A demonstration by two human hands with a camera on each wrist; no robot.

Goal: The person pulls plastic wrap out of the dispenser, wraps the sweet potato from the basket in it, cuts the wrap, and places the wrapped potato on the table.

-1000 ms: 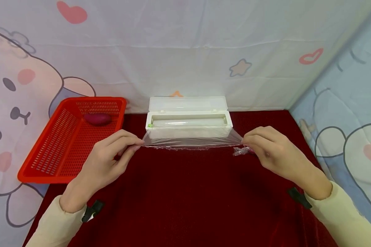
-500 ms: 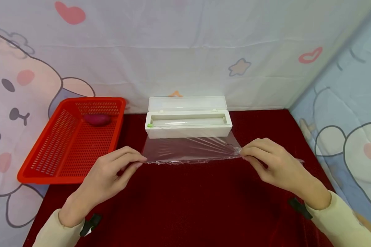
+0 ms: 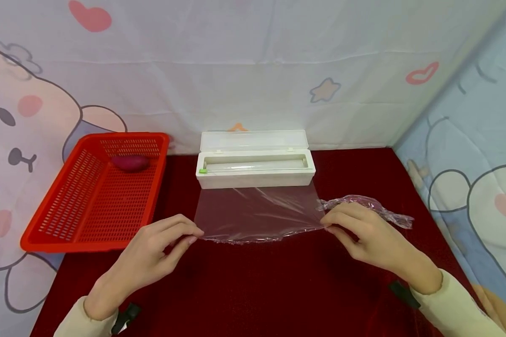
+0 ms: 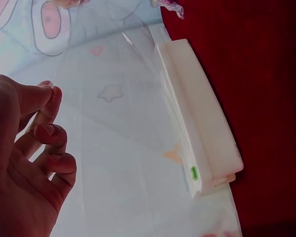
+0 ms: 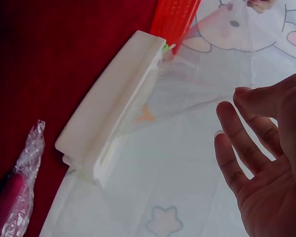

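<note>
A sheet of plastic wrap (image 3: 257, 210) stretches from the white wrap dispenser (image 3: 255, 179) toward the person, its ragged front edge held between both hands. At the left corner my left hand (image 3: 158, 248) pinches the film between thumb and index finger. My right hand (image 3: 368, 243) pinches the right corner the same way. The dispenser's lid (image 3: 254, 140) stands raised, and a roll of film (image 3: 255, 165) shows inside. In the left wrist view a green cutter tab (image 4: 194, 173) sits at the dispenser's end. Behind the right hand lies a plastic-wrapped purple item (image 5: 15, 192), partly covered in the head view.
A red plastic basket (image 3: 97, 245) stands at the left with a purple sweet potato (image 3: 130, 163) in it. Dark red cloth (image 3: 253, 290) covers the table. A printed curtain (image 3: 253, 84) hangs behind and along the sides.
Both hands have drawn the film toward the person, so a longer sheet now spans from the dispenser. The wrapped item behind the right hand has come more into view.
</note>
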